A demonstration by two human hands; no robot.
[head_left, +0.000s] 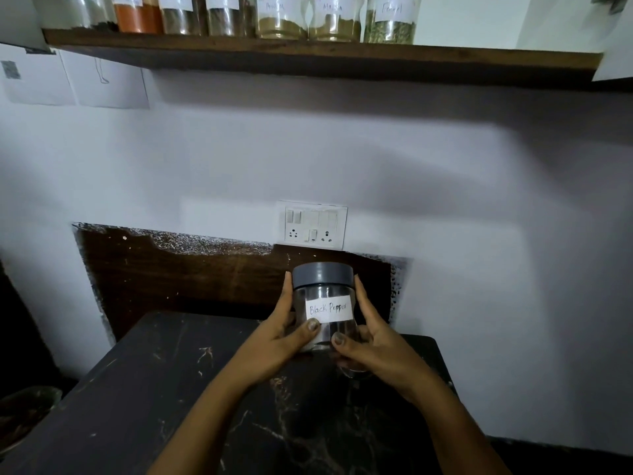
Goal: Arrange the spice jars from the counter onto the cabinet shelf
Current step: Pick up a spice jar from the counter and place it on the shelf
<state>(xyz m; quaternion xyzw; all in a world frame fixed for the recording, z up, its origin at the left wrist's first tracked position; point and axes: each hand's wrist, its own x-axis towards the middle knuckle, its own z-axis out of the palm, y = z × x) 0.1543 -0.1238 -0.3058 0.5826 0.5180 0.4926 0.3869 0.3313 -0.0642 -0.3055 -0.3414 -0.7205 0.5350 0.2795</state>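
A clear jar point(323, 296) with a grey lid and a white label reading "Black Pepper" is held just above the dark counter point(144, 389). My left hand point(281, 341) grips its left side and my right hand point(373, 341) grips its right side, thumbs on the front. High above, a wooden shelf point(308, 54) carries a row of several labelled spice jars, among them an orange powder jar point(137, 15) and a green seed jar point(390, 25) at the right end.
A white switch and socket panel point(313, 225) sits on the wall right behind the jar. Sheets of paper point(75, 80) hang on the wall at upper left. To the right of the green seed jar the shelf top is bare. A round bowl-like object point(24, 413) lies low at the left.
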